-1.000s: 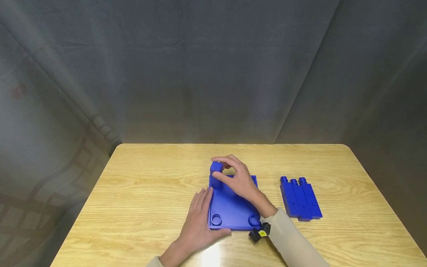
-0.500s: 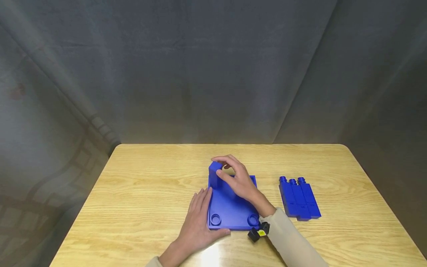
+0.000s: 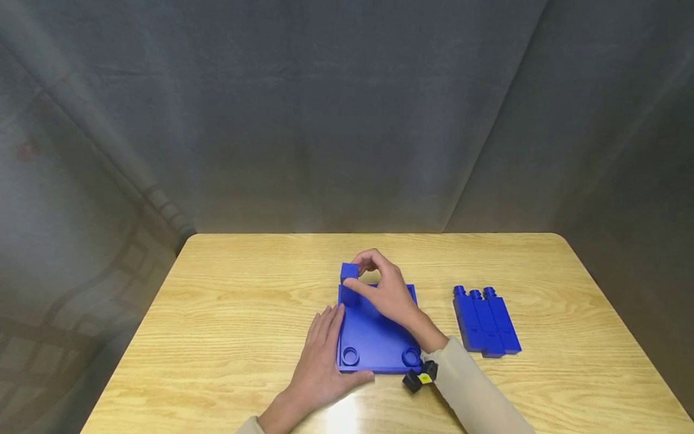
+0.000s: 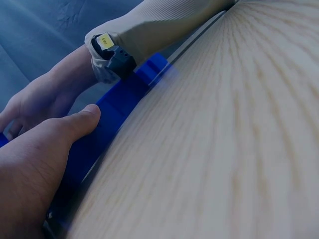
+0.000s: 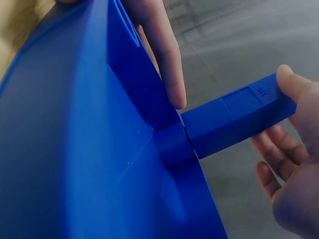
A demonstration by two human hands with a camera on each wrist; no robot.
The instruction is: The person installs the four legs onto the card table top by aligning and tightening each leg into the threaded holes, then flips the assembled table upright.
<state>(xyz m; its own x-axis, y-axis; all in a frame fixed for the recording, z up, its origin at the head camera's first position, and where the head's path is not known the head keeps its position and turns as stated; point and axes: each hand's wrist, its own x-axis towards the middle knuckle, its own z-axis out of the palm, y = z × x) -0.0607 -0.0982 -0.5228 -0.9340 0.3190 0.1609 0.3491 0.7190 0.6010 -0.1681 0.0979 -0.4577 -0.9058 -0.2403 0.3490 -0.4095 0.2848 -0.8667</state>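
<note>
In the head view a blue square-sided panel (image 3: pixel 376 337) with raised rims and round corner sockets lies on the table. A blue square leg (image 3: pixel 349 274) stands upright at its far left corner. My right hand (image 3: pixel 387 295) pinches the leg near the top between thumb and fingers. In the right wrist view the leg (image 5: pixel 234 117) meets the panel's corner socket with a thin dark seam between them. My left hand (image 3: pixel 320 367) braces the panel's left side with straight fingers, its thumb stretched along the front edge. The left wrist view shows that thumb (image 4: pixel 79 124) against the panel's side.
Three more blue legs (image 3: pixel 488 325) with ribbed round ends lie side by side to the right of the panel. A black wrist device (image 3: pixel 420 378) with a yellow label hangs at the right sleeve, over the panel's near right corner. Grey curtains (image 3: pixel 347 120) surround the wooden table (image 3: pixel 244 289).
The leg has turned about its upright axis at the same corner. My right fingers and thumb have shifted round its top, the fingers now drawn back to the right. The left hand stays put.
</note>
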